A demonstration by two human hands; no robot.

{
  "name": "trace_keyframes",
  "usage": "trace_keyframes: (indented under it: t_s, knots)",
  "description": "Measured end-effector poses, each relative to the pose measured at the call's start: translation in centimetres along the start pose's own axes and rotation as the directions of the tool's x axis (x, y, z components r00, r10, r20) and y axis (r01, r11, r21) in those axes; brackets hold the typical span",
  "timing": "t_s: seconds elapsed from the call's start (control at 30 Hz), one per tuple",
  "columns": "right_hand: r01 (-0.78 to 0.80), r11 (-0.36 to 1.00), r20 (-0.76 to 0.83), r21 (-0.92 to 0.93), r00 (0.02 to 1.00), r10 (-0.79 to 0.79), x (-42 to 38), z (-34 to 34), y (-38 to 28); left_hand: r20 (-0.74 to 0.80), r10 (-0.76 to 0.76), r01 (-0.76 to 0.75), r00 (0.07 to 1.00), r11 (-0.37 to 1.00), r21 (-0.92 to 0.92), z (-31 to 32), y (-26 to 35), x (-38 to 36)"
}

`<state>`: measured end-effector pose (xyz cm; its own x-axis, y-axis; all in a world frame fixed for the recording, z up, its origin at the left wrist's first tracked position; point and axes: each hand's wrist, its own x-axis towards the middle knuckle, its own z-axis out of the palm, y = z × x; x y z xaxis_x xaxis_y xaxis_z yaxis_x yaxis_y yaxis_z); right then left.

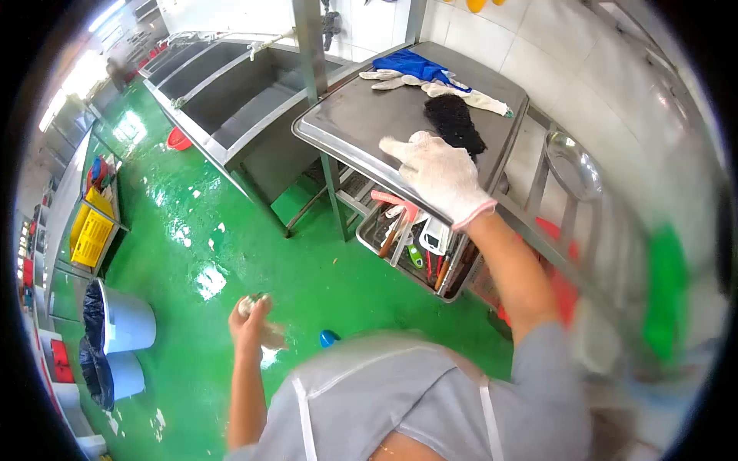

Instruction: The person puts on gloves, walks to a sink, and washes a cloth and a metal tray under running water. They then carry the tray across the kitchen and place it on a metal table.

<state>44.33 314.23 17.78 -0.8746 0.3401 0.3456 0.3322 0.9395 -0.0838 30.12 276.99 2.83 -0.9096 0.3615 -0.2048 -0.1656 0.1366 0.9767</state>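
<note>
Steel desk [361, 115], bare and grey, carries the things near the right hand [438, 173]. That hand wears a white knit glove and lies flat on the desk's front edge, fingers spread and gripping nothing. Just beyond its fingertips, almost touching, lies a black scouring pad [455, 123]. Farther back on the same top rest a pair of white gloves [430, 83] and a blue cloth [411, 63], well apart from the hand.

Bare and raised over the green floor [231, 253], the left hand [254, 316] is well apart from the desk and closed around a small pale object; what it is cannot be told. Below the desk, under the right wrist, a metal tray [369, 234] on a lower shelf holds knives and tools with coloured handles. A steel sink [231, 92] stands to the left of the desk, and two grey bins [127, 323] sit near the far wall.
</note>
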Motion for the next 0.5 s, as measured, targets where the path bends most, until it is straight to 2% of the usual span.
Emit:
trace_keyframes:
  t_s: [0.03,0.13,0.23,0.3,0.33,0.37,0.4,0.43,0.47,0.5]
  knots:
    - [0.017,1.000,0.069,-0.006,0.997,-0.017,0.5,0.6,0.0,-0.054,-0.005,0.005,0.999,1.000,-0.004,-2.0,-0.8,0.2]
    - [-0.022,0.991,0.106,-0.134,0.994,0.037,1.5,1.3,-1.5,-0.137,-0.072,0.051,0.988,0.987,-0.150,-7.8,-2.4,0.1]
    - [-0.119,0.905,0.213,-0.408,0.952,0.221,2.2,2.4,-3.7,-0.237,-0.059,0.008,0.970,0.978,-0.210,-14.1,-6.7,1.7]
    - [-0.105,0.874,0.135,-0.475,0.973,0.190,2.2,3.6,-4.4,-0.294,-0.068,-0.001,0.953,0.973,-0.229,-18.4,-9.6,2.6]
    - [-0.112,0.864,0.104,-0.490,0.977,0.186,2.4,4.1,-5.4,-0.305,0.042,-0.071,0.951,0.994,-0.084,-22.0,-12.6,3.0]
    - [-0.119,0.856,0.073,-0.503,0.981,0.179,2.7,4.6,-6.5,-0.354,0.049,-0.066,0.934,0.997,-0.035,-23.5,-13.2,3.4]
    - [-0.067,0.882,0.150,-0.467,0.977,0.153,3.5,5.3,-8.4,-0.402,0.055,-0.055,0.914,0.998,0.012,-24.9,-13.8,3.9]
    - [0.103,0.894,0.183,-0.437,0.983,-0.024,4.2,5.9,-11.2,-0.493,-0.048,0.031,0.869,0.999,-0.042,-25.9,-11.2,3.3]
    - [-0.088,0.994,0.147,0.071,0.986,0.077,5.5,7.8,-14.0,-0.575,-0.148,0.112,0.804,0.989,-0.098,-27.1,-9.8,3.2]
    - [0.124,0.977,-0.009,0.176,0.992,-0.124,6.0,10.2,-17.1,-0.595,-0.122,0.045,0.794,0.989,-0.141,-29.4,-10.8,3.6]
